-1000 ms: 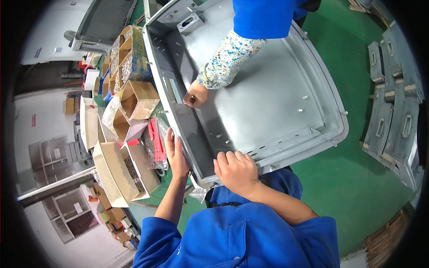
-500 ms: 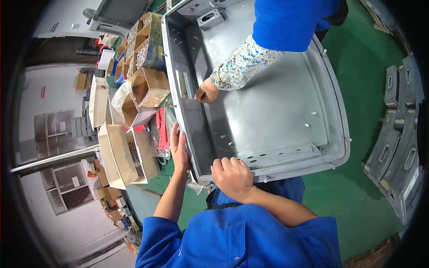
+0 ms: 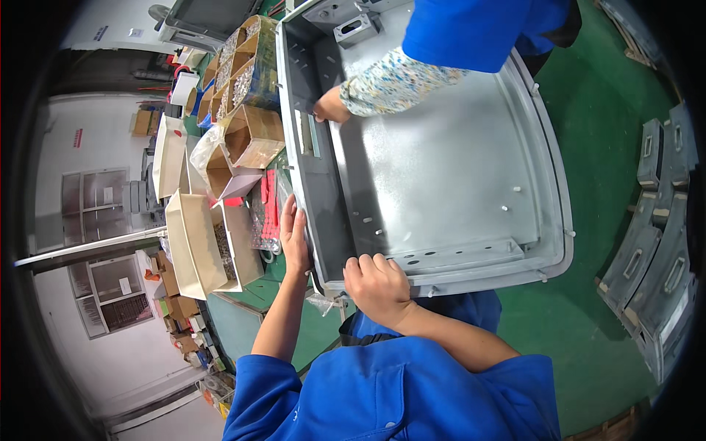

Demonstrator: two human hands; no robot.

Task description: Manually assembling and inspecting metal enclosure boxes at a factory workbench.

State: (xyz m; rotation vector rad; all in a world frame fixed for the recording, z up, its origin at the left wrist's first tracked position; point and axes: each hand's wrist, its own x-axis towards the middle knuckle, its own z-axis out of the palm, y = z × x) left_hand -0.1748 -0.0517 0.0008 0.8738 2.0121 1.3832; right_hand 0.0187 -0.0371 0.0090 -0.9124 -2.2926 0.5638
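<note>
A large grey metal enclosure shell [image 3: 441,184] lies open side up in front of me. My left hand [image 3: 296,237] rests flat against the outside of its left wall, fingers apart. My right hand [image 3: 376,285] curls over the near left rim, fingers closed on the edge. Across from me a co-worker in a blue top with a patterned sleeve has a hand [image 3: 331,107] on the inside of the left wall, near a slot.
Open cardboard boxes [image 3: 250,136] and cream trays [image 3: 193,242] of small parts stand to the left on a green bench, with red-handled items in a clear bag [image 3: 269,209]. More grey metal housings [image 3: 651,242] lie on the green floor at right.
The view has shifted, so the shell sits higher and more central. My hands keep the same hold on the near left corner. The co-worker's hand has moved farther along the left wall.
</note>
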